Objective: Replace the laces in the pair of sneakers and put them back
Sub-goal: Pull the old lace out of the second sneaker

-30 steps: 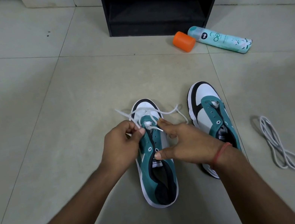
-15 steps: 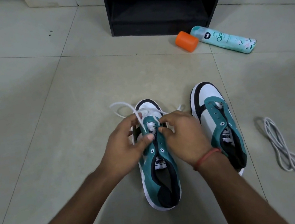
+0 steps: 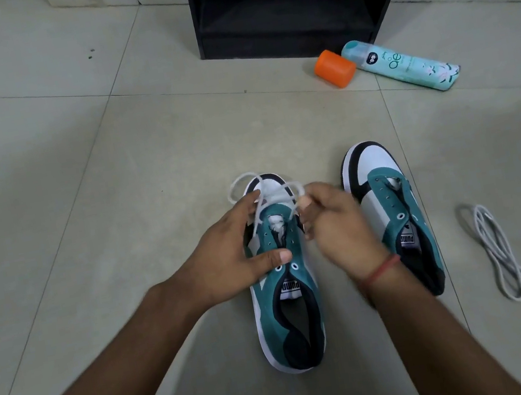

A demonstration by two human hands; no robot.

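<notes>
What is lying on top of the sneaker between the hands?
A white lace loops over the left sneaker. The left hand rests on it; the right hand pinches the lace. Eyelets beneath the hands are covered.

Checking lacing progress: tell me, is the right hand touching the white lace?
Touching. The head view shows the right hand pinching the white lace above the sneaker.
</notes>
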